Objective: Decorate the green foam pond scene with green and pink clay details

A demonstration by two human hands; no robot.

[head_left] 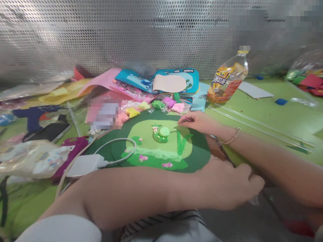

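Note:
A clay picture on dark green sheet [199, 158] lies before me, with a paler green panel in its middle. On it sits a snail [164, 132] with a light green spiral shell. Green grass blades [180, 144] and pink flowers [143, 157] surround the snail. At the picture's upper right edge, my right hand [195, 121] is closed in a pinch; a thin purple bit shows at its fingers, too small to name. My left arm crosses in front of the picture, and my left hand [234, 183] is curled closed at the right, with a bit of clear film-like material below its fingers.
Bags of coloured clay [158, 105] line the picture's far side. A drink bottle [228, 79] leans at the back right, near clear sticks [262, 126]. On the left are a glue gun [35, 116], a phone [51, 131] and a white charger [87, 164] with its cable.

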